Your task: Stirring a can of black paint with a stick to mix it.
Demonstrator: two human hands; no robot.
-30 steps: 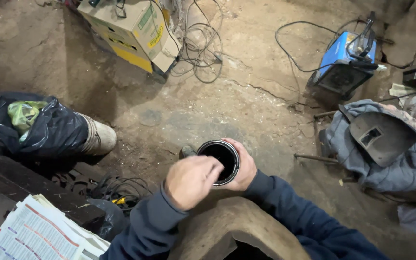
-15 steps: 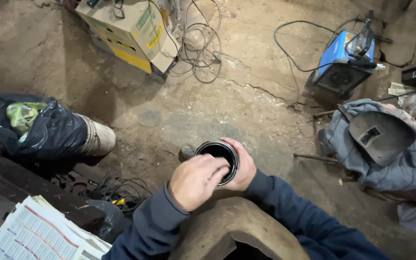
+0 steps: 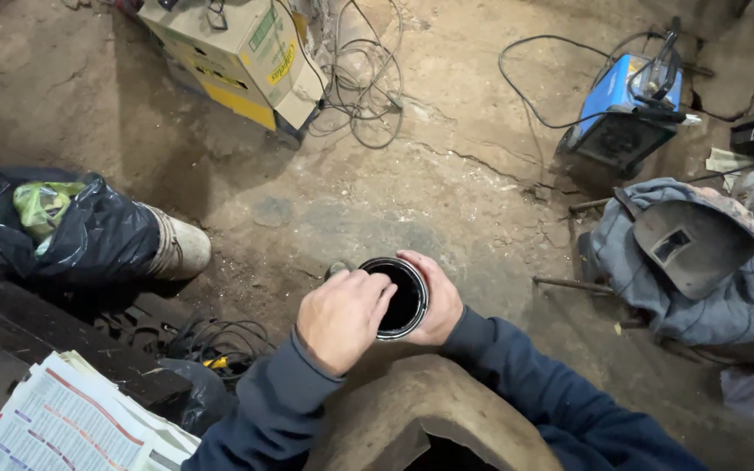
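— Hands first: what has shifted in the last second?

— Very little. The left hand (image 3: 340, 318) has crept slightly farther over the near rim of the open black can (image 3: 394, 297), and the right hand (image 3: 436, 301) has stayed wrapped round the can's far side. The can itself has not moved across the floor view; it sits between both hands, just above the rounded brown hump (image 3: 421, 410) in front of the person.

— So the fingers?

— Right fingers (image 3: 419, 264) are curled against the can wall, grasping it. Left fingers (image 3: 375, 301) are bent at the rim, touching it (whether they pinch anything there, I cannot tell). By my reading the can is being steadied rather than carried.

— Its contents?

— Dark inside, up near the rim; a tilt could spill it.

— Room to move?

— Ahead of the can the dirt floor (image 3: 447, 174) lies open. Left, the black bag (image 3: 89, 231) over a pale cylinder and the tangled cables (image 3: 220, 340) crowd in. Right, the grey cloth with a welding mask (image 3: 687, 249) sits near, the blue welder (image 3: 621, 109) well beyond. The yellow box (image 3: 237, 52) stands far off, the printed papers (image 3: 63, 419) at the near left corner.
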